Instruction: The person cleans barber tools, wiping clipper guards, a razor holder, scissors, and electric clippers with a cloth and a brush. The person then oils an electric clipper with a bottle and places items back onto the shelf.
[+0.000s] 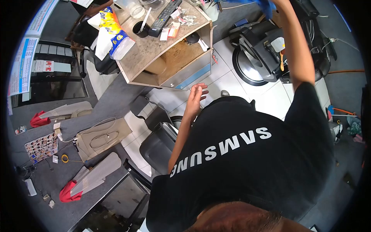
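Note:
My left hand (198, 95) is held out in front of my black shirt, its fingers loosely apart and nothing in them. It is nearest the front edge of a wooden cabinet (148, 57), without gripping it. My right arm stretches up to the top edge of the view, where most of my right hand (279, 2) is cut off. A bright blue cloth (266, 8) hangs at that hand, bunched against it and running left along the edge of the frame. The fingers around the cloth are largely out of sight.
On the cabinet top lie a remote control (164, 17), a tissue pack (114, 34) and a black cup (140, 29). Black salon chairs (251, 58) with round bases stand at the right. Another chair (157, 149) is close on my left, before a grey counter (96, 154) with several items.

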Demonstrator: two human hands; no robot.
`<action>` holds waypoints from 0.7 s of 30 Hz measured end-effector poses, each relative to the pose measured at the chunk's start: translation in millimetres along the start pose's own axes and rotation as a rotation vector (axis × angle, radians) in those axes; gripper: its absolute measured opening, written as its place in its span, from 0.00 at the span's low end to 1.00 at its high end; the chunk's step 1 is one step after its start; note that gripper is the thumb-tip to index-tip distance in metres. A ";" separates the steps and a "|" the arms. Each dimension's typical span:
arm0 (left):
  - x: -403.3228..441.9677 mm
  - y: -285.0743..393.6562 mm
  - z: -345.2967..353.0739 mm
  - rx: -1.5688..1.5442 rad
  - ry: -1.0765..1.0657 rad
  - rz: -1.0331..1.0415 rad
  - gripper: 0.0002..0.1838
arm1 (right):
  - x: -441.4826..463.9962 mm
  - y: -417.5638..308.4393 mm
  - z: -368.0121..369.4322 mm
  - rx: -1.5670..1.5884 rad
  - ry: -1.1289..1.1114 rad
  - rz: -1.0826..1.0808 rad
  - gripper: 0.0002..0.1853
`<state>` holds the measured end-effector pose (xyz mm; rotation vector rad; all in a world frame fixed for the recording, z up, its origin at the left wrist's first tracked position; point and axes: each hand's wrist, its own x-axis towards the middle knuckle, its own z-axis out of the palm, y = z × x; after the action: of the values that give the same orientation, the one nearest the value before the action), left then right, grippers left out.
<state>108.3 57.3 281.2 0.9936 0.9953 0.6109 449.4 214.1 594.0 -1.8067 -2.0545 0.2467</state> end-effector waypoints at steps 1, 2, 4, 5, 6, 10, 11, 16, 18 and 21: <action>1.7 7.1 5.8 0.021 -0.036 0.061 0.21 | -24.1 -9.4 -1.5 0.193 -0.008 0.127 0.21; 2.3 13.7 11.3 0.044 -0.070 0.114 0.21 | -43.8 7.9 24.7 0.354 0.066 0.093 0.22; 10.5 22.2 23.9 0.078 -0.129 0.222 0.20 | -80.8 31.2 94.5 0.696 0.030 0.150 0.23; 15.1 29.1 33.6 0.066 -0.116 0.266 0.20 | -97.9 34.4 121.4 0.876 -0.085 0.247 0.21; 17.7 38.6 44.6 0.056 -0.101 0.304 0.21 | -113.3 33.5 148.5 1.021 -0.149 0.334 0.22; 37.1 57.9 69.3 -0.111 -0.102 0.237 0.21 | -155.6 23.4 229.5 1.490 -0.301 0.650 0.25; 45.4 55.0 68.9 -0.179 -0.097 0.212 0.21 | -160.1 10.7 225.6 1.591 -0.276 0.731 0.26; 59.1 50.9 80.5 -0.484 -0.014 0.190 0.16 | -173.5 26.6 245.3 1.346 -0.099 0.694 0.23; 59.4 57.6 82.6 -0.562 0.001 0.195 0.17 | -183.4 36.4 261.5 1.152 0.004 0.405 0.24; 68.7 41.3 77.4 -0.515 0.081 0.161 0.21 | -193.2 29.4 254.8 1.075 -0.021 0.116 0.27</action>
<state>208.4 100.0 305.5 0.5960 0.7734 0.9895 391.6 60.6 318.0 -1.1980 -1.3383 1.1390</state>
